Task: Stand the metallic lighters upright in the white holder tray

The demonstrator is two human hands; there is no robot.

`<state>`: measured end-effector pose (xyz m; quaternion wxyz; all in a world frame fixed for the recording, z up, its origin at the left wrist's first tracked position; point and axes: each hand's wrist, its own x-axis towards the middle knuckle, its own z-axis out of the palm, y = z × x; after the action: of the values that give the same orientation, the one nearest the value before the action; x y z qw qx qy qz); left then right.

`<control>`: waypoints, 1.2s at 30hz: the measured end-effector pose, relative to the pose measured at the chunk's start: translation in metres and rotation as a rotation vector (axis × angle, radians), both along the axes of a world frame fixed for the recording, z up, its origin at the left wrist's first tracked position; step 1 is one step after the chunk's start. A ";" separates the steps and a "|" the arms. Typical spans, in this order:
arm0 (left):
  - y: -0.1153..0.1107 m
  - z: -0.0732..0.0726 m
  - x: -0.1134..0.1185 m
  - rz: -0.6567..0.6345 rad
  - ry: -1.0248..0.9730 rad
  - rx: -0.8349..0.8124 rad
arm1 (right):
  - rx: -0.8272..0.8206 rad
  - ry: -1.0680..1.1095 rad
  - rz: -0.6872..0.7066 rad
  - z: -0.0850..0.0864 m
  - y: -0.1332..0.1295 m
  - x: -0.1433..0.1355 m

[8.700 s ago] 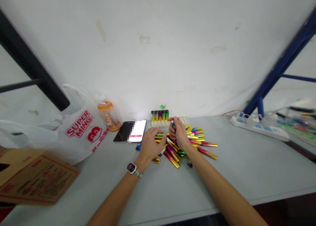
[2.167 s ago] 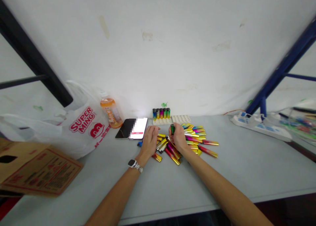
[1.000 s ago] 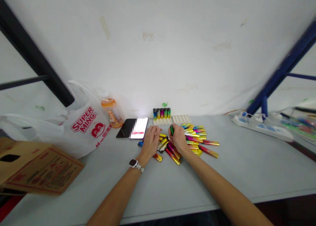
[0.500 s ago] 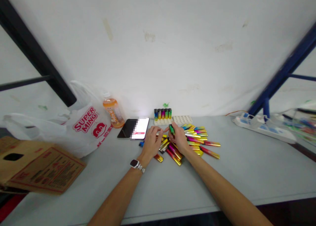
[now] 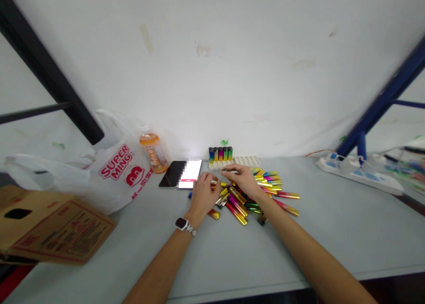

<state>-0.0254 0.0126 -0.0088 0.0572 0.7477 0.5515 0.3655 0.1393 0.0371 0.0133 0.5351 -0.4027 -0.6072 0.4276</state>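
Note:
Several shiny, multicoloured lighters (image 5: 237, 208) lie in a loose pile on the grey table, around and under my hands. My right hand (image 5: 245, 181) is closed above the pile, its fingertips pinching a lighter (image 5: 226, 169) of which only a small dark-green end shows. To its left, my left hand (image 5: 205, 193) has its fingers curled at the pile's left side; what they hold, if anything, is hidden. Behind the hands, a row of upright lighters (image 5: 221, 154) with black tops stands in a white holder with holes (image 5: 215, 165).
A second white holder (image 5: 248, 161) lies beside the first, against the wall. Leftward are a tablet (image 5: 172, 174), an orange drink bottle (image 5: 153, 152), a white plastic bag (image 5: 114, 175) and a cardboard box (image 5: 66, 231). A power strip (image 5: 358, 173) lies at right.
My right hand has turned over, so the green lighter that stood out between its fingers is now mostly hidden. A black-topped lighter now shows beside the right wrist. My left hand has barely moved.

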 end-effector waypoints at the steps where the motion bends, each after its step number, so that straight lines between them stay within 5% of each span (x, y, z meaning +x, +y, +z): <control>1: 0.000 0.000 0.000 0.007 0.015 -0.007 | 0.060 -0.074 -0.053 0.001 0.004 0.000; 16: -0.001 -0.004 -0.002 0.023 0.083 -0.084 | 0.402 -0.573 -0.028 0.013 0.095 -0.034; 36: -0.001 -0.005 -0.003 0.017 0.077 -0.083 | 0.450 -0.860 -0.115 0.012 0.091 -0.039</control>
<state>-0.0282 0.0117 -0.0137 0.0637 0.7536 0.5741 0.3138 0.1001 0.1281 0.0250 0.3320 -0.4502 -0.8274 0.0505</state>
